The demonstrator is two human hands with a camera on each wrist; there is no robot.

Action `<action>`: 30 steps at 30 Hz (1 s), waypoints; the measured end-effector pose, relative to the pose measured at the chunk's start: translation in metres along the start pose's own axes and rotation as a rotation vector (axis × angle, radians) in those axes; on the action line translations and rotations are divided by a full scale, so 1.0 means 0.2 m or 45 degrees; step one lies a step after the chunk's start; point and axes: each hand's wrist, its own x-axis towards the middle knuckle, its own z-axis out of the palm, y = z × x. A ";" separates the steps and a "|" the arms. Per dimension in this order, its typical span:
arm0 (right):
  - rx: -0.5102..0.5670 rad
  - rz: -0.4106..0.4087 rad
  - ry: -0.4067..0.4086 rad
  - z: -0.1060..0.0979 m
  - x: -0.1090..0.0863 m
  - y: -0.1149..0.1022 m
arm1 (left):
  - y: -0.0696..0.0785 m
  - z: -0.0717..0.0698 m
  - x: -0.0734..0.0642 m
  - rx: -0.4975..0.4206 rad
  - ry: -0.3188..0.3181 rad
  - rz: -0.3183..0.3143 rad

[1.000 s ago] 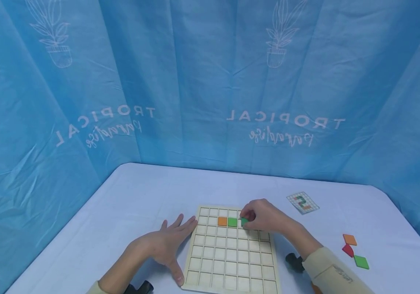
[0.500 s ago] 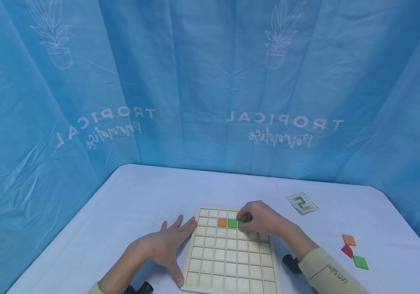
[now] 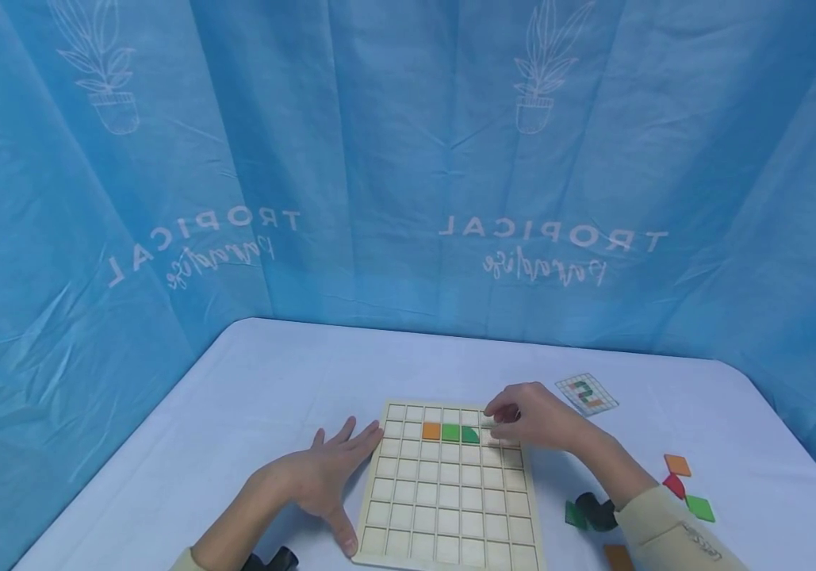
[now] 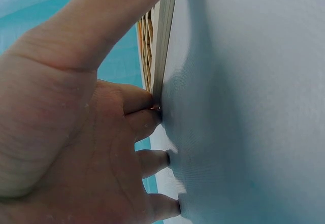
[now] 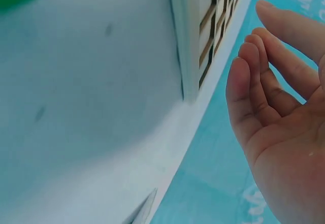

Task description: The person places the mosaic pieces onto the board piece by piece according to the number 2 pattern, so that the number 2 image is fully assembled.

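One pale grid board [image 3: 436, 496] lies on the white table [image 3: 293, 381], and three tiles sit side by side in its second row from the far edge: an orange tile [image 3: 432, 431], a bright green tile [image 3: 451, 433] and, rightmost, a dark green tile [image 3: 469, 434] with a rounded side. I count five loose tiles to the right, two orange, one red, one bright green and one dark green, plus one patterned card [image 3: 587, 394] farther off. The left hand [image 3: 322, 476] is spread, thumb at the board's near left corner. The right hand [image 3: 539, 416] is above the board's far right part, fingers loosely bent, a gap between them and the thumb. The left wrist view alone shows fingertips down on the cloth beside the board's edge; the right wrist view shows the right palm.
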 end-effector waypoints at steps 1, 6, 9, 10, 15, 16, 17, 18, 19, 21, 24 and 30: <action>-0.001 0.003 0.007 -0.01 -0.01 0.01 | 0.00 0.00 0.00 0.000 0.000 0.001; -0.022 0.002 0.036 -0.08 -0.09 0.04 | 0.00 0.00 0.00 0.009 -0.005 -0.006; -0.007 -0.019 0.028 -0.11 -0.14 0.07 | 0.00 -0.01 0.00 0.010 -0.006 -0.003; 0.000 -0.021 0.021 -0.12 -0.16 0.08 | 0.00 -0.01 0.00 0.011 -0.005 0.001; 0.017 0.021 -0.023 -0.17 -0.24 0.12 | 0.00 0.00 0.00 0.014 -0.004 0.007; 0.016 0.036 -0.029 -0.17 -0.25 0.12 | 0.00 0.00 0.00 0.014 -0.003 0.007; 0.008 0.050 -0.033 -0.18 -0.27 0.13 | 0.00 0.00 0.00 0.015 -0.002 0.006; 0.000 0.060 -0.033 -0.18 -0.28 0.14 | 0.00 0.00 0.00 0.016 -0.001 0.005; 0.004 0.068 -0.037 -0.19 -0.30 0.15 | 0.00 0.00 0.00 0.016 -0.001 0.003; 0.008 0.076 -0.046 -0.20 -0.33 0.16 | 0.00 0.00 0.00 0.018 -0.002 -0.002; 0.026 0.081 -0.060 -0.22 -0.37 0.19 | 0.00 0.00 0.00 0.021 -0.005 -0.010; 0.053 0.142 -0.105 -0.23 -0.45 0.23 | -0.01 0.01 0.01 0.037 -0.006 -0.014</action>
